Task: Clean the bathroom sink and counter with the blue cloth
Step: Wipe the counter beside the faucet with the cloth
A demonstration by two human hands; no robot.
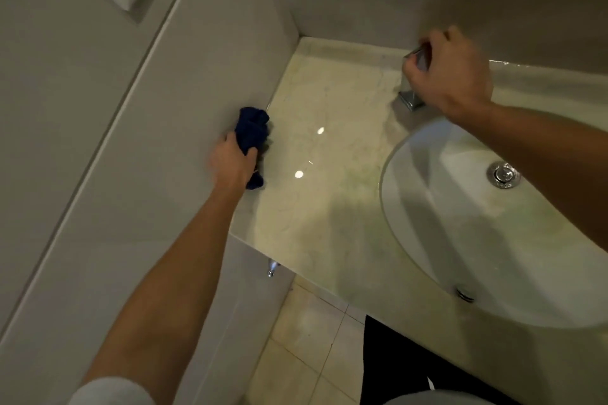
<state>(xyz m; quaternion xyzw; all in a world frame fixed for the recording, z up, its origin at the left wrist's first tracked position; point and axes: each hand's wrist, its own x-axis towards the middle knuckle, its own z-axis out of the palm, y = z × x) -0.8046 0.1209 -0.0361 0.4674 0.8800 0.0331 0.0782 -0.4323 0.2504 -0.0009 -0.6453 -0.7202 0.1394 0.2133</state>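
Head view: left hand (pixel 232 163) grips bunched blue cloth (pixel 251 131); right hand (pixel 449 76) curled around faucet (pixel 411 99). Wet cloth, then wipe tabletop (pixel 329 207) with overlapping strokes.

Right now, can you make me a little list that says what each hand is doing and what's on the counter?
left hand: left hand has its grip on the blue cloth, bunched up, at the counter's left edge by the wall
right hand: right hand curls around the chrome faucet
counter: marble counter, shiny with light spots
sink: white sink, drain in the middle
water: none seen running
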